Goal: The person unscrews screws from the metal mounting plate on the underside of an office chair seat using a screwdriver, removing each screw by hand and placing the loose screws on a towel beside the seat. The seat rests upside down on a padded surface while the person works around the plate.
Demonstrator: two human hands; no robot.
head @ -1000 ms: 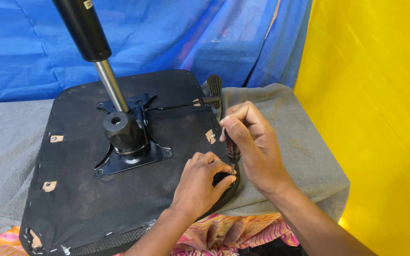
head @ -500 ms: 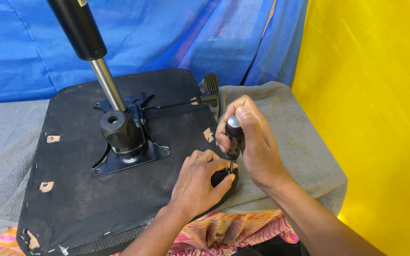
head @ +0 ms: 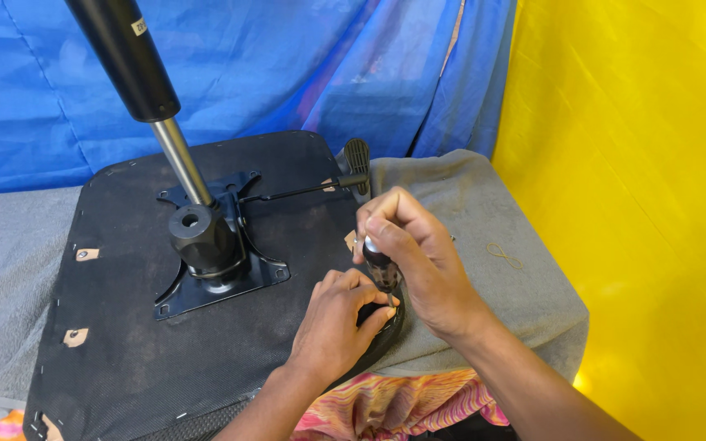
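An upturned black chair seat (head: 149, 343) lies on a grey cloth, its metal mechanism plate (head: 243, 278) and gas cylinder (head: 136, 73) pointing up. My right hand (head: 418, 253) grips a black-handled screwdriver (head: 379, 263) held upright, tip down at the seat's near right edge. My left hand (head: 341, 322) presses on a black rounded part (head: 390, 331) at that edge, fingers right next to the screwdriver tip. A thin lever with a black paddle (head: 357, 155) sticks out from the mechanism toward the back right.
Grey cloth (head: 516, 294) covers the work surface; a small rubber band (head: 504, 255) lies on it at right. Blue tarp hangs behind, yellow fabric (head: 639, 204) at right. Patterned pink-orange cloth (head: 394, 404) shows at the near edge.
My right hand has raised the screwdriver from lying low along the seat edge to upright over the black part. My left hand has stayed on that part.
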